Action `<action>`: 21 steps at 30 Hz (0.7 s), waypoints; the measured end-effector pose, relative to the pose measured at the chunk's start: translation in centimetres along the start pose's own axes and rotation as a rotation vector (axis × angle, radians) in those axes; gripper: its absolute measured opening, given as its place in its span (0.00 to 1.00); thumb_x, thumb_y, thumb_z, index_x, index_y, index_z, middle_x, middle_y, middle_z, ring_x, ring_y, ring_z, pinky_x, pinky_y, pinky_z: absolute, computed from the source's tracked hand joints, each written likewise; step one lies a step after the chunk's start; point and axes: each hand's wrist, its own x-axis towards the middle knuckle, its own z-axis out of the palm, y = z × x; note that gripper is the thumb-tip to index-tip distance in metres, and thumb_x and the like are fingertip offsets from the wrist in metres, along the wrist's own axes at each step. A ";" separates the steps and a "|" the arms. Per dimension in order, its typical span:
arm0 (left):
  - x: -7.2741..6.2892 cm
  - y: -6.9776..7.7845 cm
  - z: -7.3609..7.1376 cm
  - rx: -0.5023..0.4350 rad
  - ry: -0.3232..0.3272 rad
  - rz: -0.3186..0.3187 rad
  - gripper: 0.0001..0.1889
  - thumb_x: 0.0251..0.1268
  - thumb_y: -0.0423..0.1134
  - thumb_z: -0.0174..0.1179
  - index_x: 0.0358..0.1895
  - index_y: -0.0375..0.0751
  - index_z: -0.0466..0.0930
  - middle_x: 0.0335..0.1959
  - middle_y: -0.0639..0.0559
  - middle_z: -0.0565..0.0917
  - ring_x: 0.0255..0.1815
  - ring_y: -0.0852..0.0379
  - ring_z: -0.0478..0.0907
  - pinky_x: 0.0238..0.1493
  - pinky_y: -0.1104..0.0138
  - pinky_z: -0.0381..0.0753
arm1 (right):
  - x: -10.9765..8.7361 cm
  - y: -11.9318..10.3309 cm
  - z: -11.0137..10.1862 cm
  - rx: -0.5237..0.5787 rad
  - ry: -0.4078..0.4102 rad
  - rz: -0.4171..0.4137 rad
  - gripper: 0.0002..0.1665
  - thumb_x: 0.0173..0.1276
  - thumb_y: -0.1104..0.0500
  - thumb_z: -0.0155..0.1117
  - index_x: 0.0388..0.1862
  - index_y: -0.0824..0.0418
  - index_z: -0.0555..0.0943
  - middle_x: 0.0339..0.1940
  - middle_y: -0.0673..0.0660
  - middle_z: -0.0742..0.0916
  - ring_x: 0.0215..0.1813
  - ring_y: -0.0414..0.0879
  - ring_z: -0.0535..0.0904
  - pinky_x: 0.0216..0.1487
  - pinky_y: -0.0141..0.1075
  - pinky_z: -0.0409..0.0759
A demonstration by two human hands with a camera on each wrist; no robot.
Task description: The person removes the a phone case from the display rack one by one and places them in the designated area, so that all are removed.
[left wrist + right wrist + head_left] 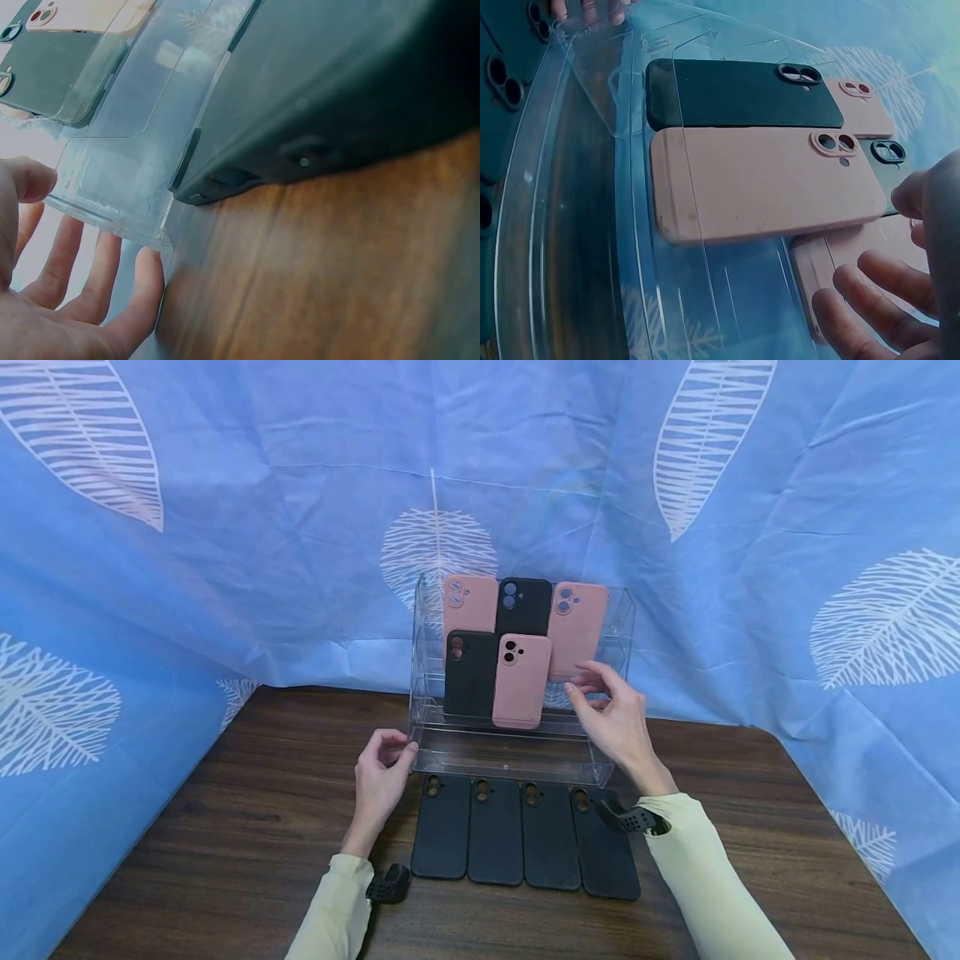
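Observation:
A clear tiered display stand (510, 764) holds pink and black phone cases. At its lower left corner my left hand (382, 777) grips the side panel, thumb on one face and fingers (101, 277) on the other. My right hand (618, 718) hovers by the stand's right side with fingers loosely bent and nothing held. It is nearest the upper right pink case (577, 627). In the lower tier stand a black case (470, 681) and a pink case (522, 685). Behind them are another pink case (471, 602) and a black case (525, 602), partly covered.
Several black phone cases (495, 835) lie flat in a row on the dark wooden table (240, 827) in front of the stand. The rightmost is partly under the right wrist's black strap (630, 818). A blue leaf-patterned cloth (300, 568) hangs behind the stand and along both sides.

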 end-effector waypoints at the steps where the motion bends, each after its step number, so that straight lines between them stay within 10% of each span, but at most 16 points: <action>1: 0.0 0.0 0.0 -0.001 -0.001 -0.001 0.09 0.70 0.39 0.66 0.48 0.43 0.79 0.51 0.45 0.85 0.48 0.45 0.86 0.45 0.64 0.83 | 0.2 -0.1 0.2 -0.001 -0.003 0.002 0.23 0.70 0.60 0.68 0.63 0.61 0.80 0.46 0.59 0.90 0.45 0.40 0.85 0.39 0.20 0.79; 10: 0.1 -0.1 0.0 0.004 -0.001 0.001 0.09 0.70 0.40 0.65 0.48 0.43 0.79 0.52 0.45 0.85 0.50 0.45 0.86 0.47 0.63 0.82 | 1.4 -0.3 1.4 0.023 -0.051 0.029 0.27 0.72 0.57 0.68 0.67 0.60 0.77 0.47 0.61 0.89 0.48 0.55 0.87 0.40 0.16 0.76; 17: 0.1 -0.1 0.0 0.018 0.000 -0.001 0.09 0.71 0.40 0.65 0.48 0.43 0.79 0.52 0.45 0.85 0.52 0.46 0.85 0.51 0.60 0.83 | 2.0 -0.2 2.1 0.017 -0.081 0.059 0.29 0.72 0.56 0.67 0.70 0.58 0.74 0.47 0.62 0.88 0.47 0.57 0.89 0.45 0.52 0.88; 21: 0.1 -0.1 0.1 0.018 0.002 -0.003 0.09 0.70 0.40 0.65 0.48 0.43 0.79 0.52 0.45 0.85 0.52 0.46 0.86 0.50 0.61 0.83 | 2.2 -0.5 2.4 0.004 -0.091 0.082 0.31 0.72 0.54 0.67 0.72 0.56 0.73 0.46 0.60 0.88 0.46 0.55 0.89 0.42 0.49 0.89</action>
